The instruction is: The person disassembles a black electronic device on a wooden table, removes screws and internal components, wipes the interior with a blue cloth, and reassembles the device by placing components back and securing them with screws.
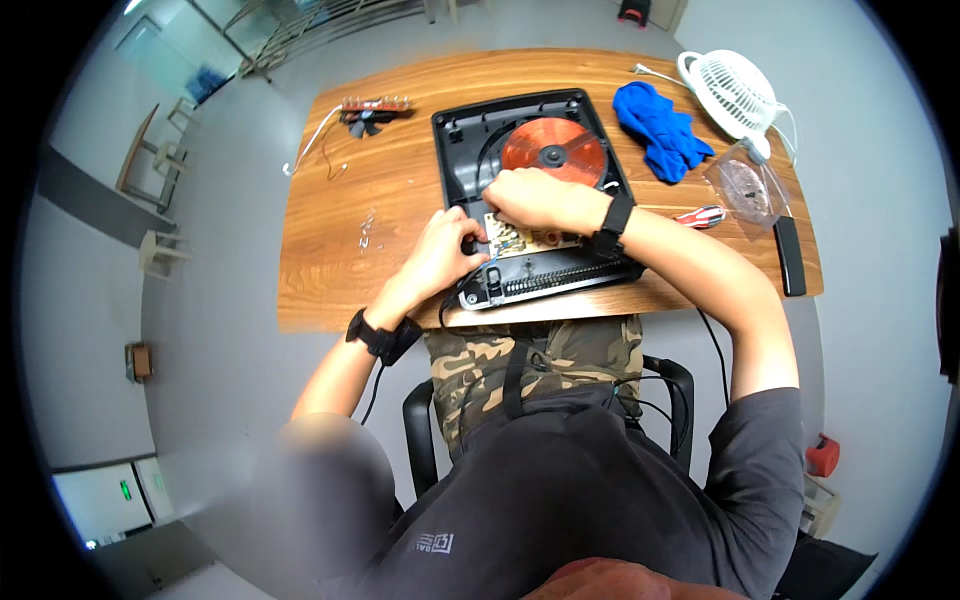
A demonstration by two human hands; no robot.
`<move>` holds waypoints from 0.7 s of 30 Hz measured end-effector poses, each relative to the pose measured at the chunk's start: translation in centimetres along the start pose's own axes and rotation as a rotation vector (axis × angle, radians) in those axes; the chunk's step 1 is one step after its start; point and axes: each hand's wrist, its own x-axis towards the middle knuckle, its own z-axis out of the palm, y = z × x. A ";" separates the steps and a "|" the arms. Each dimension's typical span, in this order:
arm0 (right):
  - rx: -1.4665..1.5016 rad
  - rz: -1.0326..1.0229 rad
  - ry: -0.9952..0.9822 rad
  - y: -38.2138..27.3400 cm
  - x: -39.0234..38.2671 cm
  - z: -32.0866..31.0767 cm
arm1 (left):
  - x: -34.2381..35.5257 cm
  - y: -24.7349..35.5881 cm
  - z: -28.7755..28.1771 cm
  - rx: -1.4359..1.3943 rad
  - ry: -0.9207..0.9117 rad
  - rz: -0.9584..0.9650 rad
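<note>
An opened induction cooker base (465,130), a black plastic shell, lies on the wooden table in front of me. A round copper-coloured coil (580,150) sits in its far part, and a circuit board (515,240) with many small parts lies nearer to me. My left hand (445,248) is curled at the board's left end, thumb and fingers closed on its edge beside a thin blue wire. Over the board's far left side, between board and coil, my right hand (535,198) is bent with fingers closed. Its fingertips, and anything in them, are hidden.
Small screws (367,228) lie left of the cooker base. A small fan with a red part (375,112) is at the far left. To the right are a blue cloth (660,130), a screwdriver (700,217), a white fan (735,92), a clear bag (748,185) and a black bar (789,256).
</note>
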 end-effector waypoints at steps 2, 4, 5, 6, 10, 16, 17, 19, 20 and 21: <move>0.010 -0.020 0.052 0.2 -0.1 0.2 | 0.0 0.1 0.0 0.009 -0.005 -0.017; 0.011 -0.037 0.051 -0.3 0.0 -0.2 | -0.2 0.0 -0.1 -0.002 0.003 -0.023; 0.006 -0.031 0.045 -0.4 -0.1 -0.4 | -0.3 0.1 -0.1 0.004 0.003 -0.026; 0.020 -0.014 0.055 -0.2 -0.1 -0.1 | -0.2 0.2 -0.1 0.008 -0.003 -0.023; 0.111 0.066 0.015 0.1 -0.5 -0.3 | 0.1 0.8 -0.4 -0.016 -0.023 -0.038; 0.155 -0.022 0.085 0.6 -2.2 -3.6 | -0.3 0.9 -0.9 -0.054 0.009 -0.031; 0.173 -0.048 0.129 2.0 -2.8 -4.2 | -0.2 1.0 -1.2 -0.061 0.017 -0.014; 0.123 0.039 0.160 3.5 -5.0 -6.9 | -0.6 1.3 -1.9 -0.113 0.045 -0.032; 0.089 0.097 0.205 5.2 -6.6 -8.0 | -0.7 1.4 -2.5 -0.132 0.038 -0.090; 0.148 0.152 0.200 7.7 -8.0 -8.4 | -0.6 1.0 -2.8 -0.139 0.052 -0.113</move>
